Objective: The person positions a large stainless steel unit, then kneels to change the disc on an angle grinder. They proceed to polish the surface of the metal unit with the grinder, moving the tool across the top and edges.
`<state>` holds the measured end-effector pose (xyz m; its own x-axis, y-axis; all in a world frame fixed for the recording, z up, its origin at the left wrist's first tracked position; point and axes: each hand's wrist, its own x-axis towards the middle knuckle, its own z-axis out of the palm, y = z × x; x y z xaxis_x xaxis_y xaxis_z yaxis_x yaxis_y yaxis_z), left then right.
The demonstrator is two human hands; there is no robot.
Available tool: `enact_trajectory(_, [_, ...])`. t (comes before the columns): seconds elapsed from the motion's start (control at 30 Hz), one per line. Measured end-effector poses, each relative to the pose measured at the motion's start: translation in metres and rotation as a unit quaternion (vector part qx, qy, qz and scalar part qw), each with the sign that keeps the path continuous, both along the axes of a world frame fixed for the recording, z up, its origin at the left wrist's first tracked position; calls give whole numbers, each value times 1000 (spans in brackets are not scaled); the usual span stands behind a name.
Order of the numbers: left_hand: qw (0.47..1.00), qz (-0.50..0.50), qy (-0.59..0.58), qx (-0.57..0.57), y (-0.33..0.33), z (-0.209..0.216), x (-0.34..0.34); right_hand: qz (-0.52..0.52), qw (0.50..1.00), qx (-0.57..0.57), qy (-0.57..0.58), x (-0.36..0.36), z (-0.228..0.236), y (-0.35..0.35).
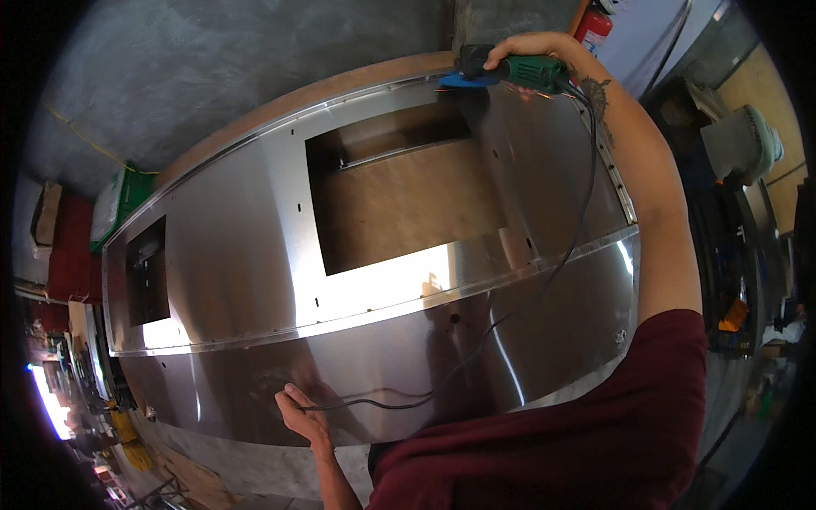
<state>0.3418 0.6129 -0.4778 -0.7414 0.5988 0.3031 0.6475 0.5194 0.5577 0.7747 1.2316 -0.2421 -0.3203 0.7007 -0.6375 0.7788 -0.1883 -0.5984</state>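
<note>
My right hand [520,49] is closed around a green and black angle grinder [537,71], its arm stretched over the work. The grinder's blue disc [464,82] meets the far rim of a large stainless steel counter [238,221], and small orange sparks show beside it. Down the near side runs the black power cord [476,348], crossing the steel. In front of the counter's near face, my left hand [301,415] is closed on that cord. A large rectangular opening [408,200] and a smaller one [148,272] are cut in the top.
A grey wall [255,68] stands behind the counter. At the far right corner hangs a red fire extinguisher [593,31]. A green and white sack [123,204] sits beyond the left end. Cluttered shelves and tools line the right side.
</note>
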Motion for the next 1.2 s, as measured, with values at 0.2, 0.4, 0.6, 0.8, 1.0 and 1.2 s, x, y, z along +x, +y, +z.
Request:
enact_trajectory(0.2, [999, -2, -25, -22, 6, -2, 6, -35, 998, 49, -31, 51, -7, 10])
enact_trajectory(0.4, [999, -11, -27, -25, 11, -5, 10, -8, 996, 83, -20, 81, -4, 8])
enact_trajectory(0.6, [999, -25, -14, -40, 14, -7, 15, -34, 995, 86, -39, 99, -3, 8])
enact_trajectory(0.8, [999, -26, -5, -36, 13, -9, 15, 8, 999, 49, -15, 114, 0, 12])
enact_trajectory(1.0, [999, -33, -11, -33, 14, -3, 15, -62, 995, 59, -57, 116, 3, 7])
enact_trajectory(1.2, [999, -14, -36, 3, 9, 3, 10, -108, 980, 165, 5, 126, 30, -41])
